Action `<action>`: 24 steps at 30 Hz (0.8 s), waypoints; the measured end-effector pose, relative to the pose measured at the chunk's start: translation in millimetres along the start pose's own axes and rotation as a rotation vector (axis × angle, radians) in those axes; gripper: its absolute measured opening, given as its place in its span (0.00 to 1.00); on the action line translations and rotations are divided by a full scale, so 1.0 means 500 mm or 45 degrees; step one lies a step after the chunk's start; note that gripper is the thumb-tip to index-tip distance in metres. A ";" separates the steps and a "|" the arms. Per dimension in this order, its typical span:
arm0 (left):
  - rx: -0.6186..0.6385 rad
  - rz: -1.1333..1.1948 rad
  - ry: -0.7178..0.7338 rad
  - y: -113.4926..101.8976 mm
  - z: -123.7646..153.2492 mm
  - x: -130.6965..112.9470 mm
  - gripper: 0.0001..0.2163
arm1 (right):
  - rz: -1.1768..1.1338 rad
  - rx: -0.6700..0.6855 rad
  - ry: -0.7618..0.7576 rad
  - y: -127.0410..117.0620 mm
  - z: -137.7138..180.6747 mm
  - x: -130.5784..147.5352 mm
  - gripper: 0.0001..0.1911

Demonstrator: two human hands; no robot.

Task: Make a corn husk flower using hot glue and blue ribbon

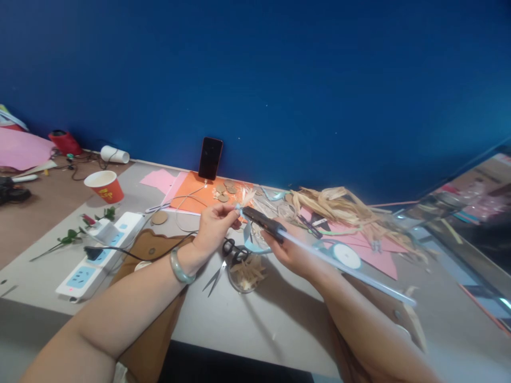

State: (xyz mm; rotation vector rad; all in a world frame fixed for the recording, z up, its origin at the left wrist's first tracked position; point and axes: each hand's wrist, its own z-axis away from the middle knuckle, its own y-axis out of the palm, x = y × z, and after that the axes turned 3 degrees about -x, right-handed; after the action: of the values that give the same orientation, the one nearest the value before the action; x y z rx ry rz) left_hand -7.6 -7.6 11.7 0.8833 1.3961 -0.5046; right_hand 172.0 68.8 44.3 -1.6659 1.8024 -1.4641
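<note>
My right hand [285,247] is wrapped round a black hot glue gun [261,221]. A long whitish glue stick [347,268] sticks out of its back end, over my right forearm. My left hand [217,226], with a bracelet on the wrist, pinches a small tuft of pale dried husk [247,198] with light blue at its base. The gun's nozzle is close to that base; whether they touch, I cannot tell. Light blue ribbon [253,242] hangs below the hands. Under them lie open scissors [217,276] and a clear bowl [243,287] of husk pieces.
A power strip [82,276] with plugs and a paper cup [104,186] stand at left. A phone [210,158] leans on the blue wall behind orange paper [187,194]. Dried husks [331,205], pink paper [379,255] and a ribbon roll [346,256] lie at right.
</note>
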 end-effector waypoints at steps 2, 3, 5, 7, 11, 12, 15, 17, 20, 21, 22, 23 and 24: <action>0.001 -0.007 0.006 -0.001 0.000 0.000 0.09 | -0.005 0.006 -0.014 0.001 0.000 -0.001 0.09; 0.004 -0.005 0.008 -0.001 0.001 0.000 0.09 | -0.003 0.005 -0.013 0.001 0.000 -0.002 0.09; 0.009 0.007 0.009 -0.001 0.001 0.000 0.09 | 0.006 -0.002 -0.007 0.002 0.001 -0.003 0.09; 0.006 0.013 0.005 0.000 0.001 -0.001 0.09 | 0.010 -0.010 -0.018 0.003 0.001 -0.004 0.09; -0.001 0.016 -0.003 0.001 0.002 -0.004 0.09 | 0.005 -0.022 -0.034 0.003 0.002 -0.002 0.08; 0.000 0.020 -0.004 0.002 0.002 -0.005 0.08 | 0.009 -0.026 -0.025 0.002 0.002 -0.001 0.09; 0.003 0.034 -0.004 0.003 0.003 -0.007 0.08 | 0.033 -0.032 0.003 0.000 0.001 0.001 0.10; 0.003 0.040 -0.001 0.003 0.003 -0.007 0.08 | 0.038 -0.025 0.010 0.000 0.000 0.002 0.10; 0.001 0.033 0.000 0.003 0.003 -0.006 0.08 | 0.032 -0.021 -0.004 0.001 0.001 0.001 0.10; 0.002 0.031 0.001 0.003 0.002 -0.005 0.08 | 0.032 -0.021 -0.013 0.001 0.001 0.001 0.09; 0.003 0.031 0.001 0.002 0.002 -0.005 0.08 | 0.033 -0.024 -0.019 0.001 0.001 0.001 0.09; 0.002 0.033 0.001 0.002 0.002 -0.004 0.08 | 0.035 -0.026 -0.021 0.001 0.002 0.001 0.09; 0.000 0.036 -0.001 0.002 0.002 -0.004 0.08 | 0.038 -0.032 -0.017 0.001 0.002 0.001 0.09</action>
State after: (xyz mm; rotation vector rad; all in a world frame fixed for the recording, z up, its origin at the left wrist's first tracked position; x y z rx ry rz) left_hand -6.5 -8.1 14.1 0.9016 1.3809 -0.4839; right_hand 172.3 68.0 43.4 -1.6495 1.8381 -1.4201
